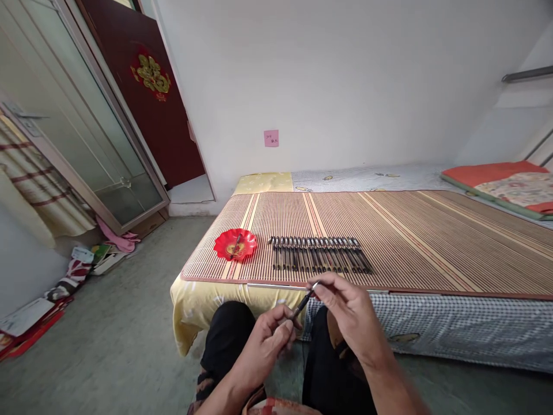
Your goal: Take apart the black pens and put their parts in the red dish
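Apparently a dark pen point(303, 304), aslant between left fingers point(283, 331) and right fingers point(326, 295), both pinching

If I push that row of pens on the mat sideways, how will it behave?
The row of pens would probably shift apart or bunch up, since nothing visible binds them. Each looks slim and straight, so likely light and stiff. The mat looks finely ridged, so pens may catch a little rather than roll freely.
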The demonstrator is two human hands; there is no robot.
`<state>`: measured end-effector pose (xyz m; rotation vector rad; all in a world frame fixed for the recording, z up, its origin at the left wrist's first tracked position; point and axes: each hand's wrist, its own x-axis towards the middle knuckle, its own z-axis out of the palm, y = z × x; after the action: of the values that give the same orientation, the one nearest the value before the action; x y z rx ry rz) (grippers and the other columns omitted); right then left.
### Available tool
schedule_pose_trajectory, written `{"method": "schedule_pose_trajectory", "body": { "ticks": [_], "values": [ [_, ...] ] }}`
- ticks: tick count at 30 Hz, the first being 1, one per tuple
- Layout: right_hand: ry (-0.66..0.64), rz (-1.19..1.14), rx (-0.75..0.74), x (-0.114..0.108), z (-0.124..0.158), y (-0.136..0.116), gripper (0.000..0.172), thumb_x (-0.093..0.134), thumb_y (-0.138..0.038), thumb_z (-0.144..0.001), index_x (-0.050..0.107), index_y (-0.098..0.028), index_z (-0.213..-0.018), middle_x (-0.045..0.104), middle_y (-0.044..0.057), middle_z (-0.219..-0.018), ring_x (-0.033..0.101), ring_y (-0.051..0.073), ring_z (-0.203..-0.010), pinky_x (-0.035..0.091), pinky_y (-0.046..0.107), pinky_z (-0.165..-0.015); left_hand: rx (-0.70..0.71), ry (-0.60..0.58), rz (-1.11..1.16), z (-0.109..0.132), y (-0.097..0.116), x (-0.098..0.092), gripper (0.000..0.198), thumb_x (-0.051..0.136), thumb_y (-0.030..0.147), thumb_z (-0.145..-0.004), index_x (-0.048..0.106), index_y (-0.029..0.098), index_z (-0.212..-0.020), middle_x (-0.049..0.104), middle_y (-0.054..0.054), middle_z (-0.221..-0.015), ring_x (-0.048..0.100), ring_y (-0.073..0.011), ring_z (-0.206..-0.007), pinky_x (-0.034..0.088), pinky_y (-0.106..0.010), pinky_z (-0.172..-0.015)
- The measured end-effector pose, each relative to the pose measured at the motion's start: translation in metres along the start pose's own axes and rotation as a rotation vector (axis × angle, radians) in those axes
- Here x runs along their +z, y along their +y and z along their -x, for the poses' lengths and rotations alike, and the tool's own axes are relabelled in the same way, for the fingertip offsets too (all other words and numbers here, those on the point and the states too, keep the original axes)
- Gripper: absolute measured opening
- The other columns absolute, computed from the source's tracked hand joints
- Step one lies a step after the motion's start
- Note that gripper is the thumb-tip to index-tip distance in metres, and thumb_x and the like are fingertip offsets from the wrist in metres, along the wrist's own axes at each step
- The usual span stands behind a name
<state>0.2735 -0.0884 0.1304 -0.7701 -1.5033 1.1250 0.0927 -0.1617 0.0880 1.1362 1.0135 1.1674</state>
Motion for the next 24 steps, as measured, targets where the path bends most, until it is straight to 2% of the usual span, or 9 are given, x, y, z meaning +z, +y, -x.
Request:
{"method": "schedule_pose_trajectory", "body": {
  "ticks": [2, 5, 8, 17, 21, 24],
  "values": [
    [-0.070, 0.010, 0.030, 0.001, 0.000, 0.006, 0.034, 0.067, -0.053, -0.094, 0.080, -0.024, -0.106, 0.078, 0.008, -0.098, 0.072, 0.023, -0.089, 0.058, 0.033, -0.080, -0.038, 0.004, 0.090, -0.001, -0.002, 0.001, 0.042, 0.068, 0.059, -0.089, 0.056, 0.019, -0.091, 0.046, 0.006, -0.064, 0.029, -0.0085, -0.052, 0.021, -0.021, -0.048],
    [-0.025, 0.000, 0.085, -0.002, -0.001, 0.017, 0.041, 0.061, -0.057, -0.097, 0.080, -0.024, -0.113, 0.079, 0.009, -0.106, 0.072, 0.024, -0.094, 0.057, 0.034, -0.084, -0.078, 0.023, 0.185, -0.002, -0.003, 0.002, 0.041, 0.072, 0.056, -0.087, 0.058, 0.017, -0.090, 0.048, 0.005, -0.062, 0.029, -0.0075, -0.051, 0.019, -0.021, -0.047],
    [-0.046, 0.004, 0.117, -0.002, -0.002, 0.021, 0.041, 0.064, -0.057, -0.095, 0.081, -0.024, -0.112, 0.079, 0.009, -0.105, 0.071, 0.024, -0.093, 0.056, 0.034, -0.084, -0.083, 0.017, 0.240, -0.002, -0.003, 0.004, 0.040, 0.073, 0.054, -0.087, 0.061, 0.016, -0.088, 0.047, 0.005, -0.060, 0.029, -0.0068, -0.049, 0.018, -0.021, -0.046],
    [-0.176, -0.107, 0.197, 0.005, 0.000, 0.014, 0.031, 0.069, -0.050, -0.094, 0.080, -0.025, -0.108, 0.075, 0.004, -0.097, 0.064, 0.020, -0.089, 0.051, 0.031, -0.085, -0.112, -0.050, 0.287, 0.000, -0.010, 0.006, 0.039, 0.072, 0.053, -0.088, 0.063, 0.015, -0.090, 0.052, 0.004, -0.059, 0.033, -0.0054, -0.043, 0.021, -0.020, -0.042],
    [-0.159, -0.162, 0.208, 0.005, -0.002, 0.018, 0.026, 0.075, -0.048, -0.089, 0.078, -0.023, -0.089, 0.071, 0.003, -0.094, 0.064, 0.021, -0.092, 0.049, 0.031, -0.087, -0.102, -0.070, 0.278, 0.000, -0.015, 0.004, 0.035, 0.068, 0.049, -0.093, 0.063, 0.014, -0.092, 0.054, 0.004, -0.058, 0.033, -0.0051, -0.040, 0.019, -0.020, -0.039],
    [-0.137, -0.191, 0.237, 0.004, -0.002, 0.023, 0.031, 0.080, -0.052, -0.084, 0.074, -0.022, -0.081, 0.072, 0.005, -0.096, 0.064, 0.022, -0.095, 0.048, 0.032, -0.089, -0.091, -0.081, 0.278, 0.000, -0.018, 0.004, 0.033, 0.067, 0.047, -0.094, 0.064, 0.014, -0.092, 0.055, 0.003, -0.059, 0.033, -0.0047, -0.039, 0.020, -0.019, -0.039]
  ]
}}
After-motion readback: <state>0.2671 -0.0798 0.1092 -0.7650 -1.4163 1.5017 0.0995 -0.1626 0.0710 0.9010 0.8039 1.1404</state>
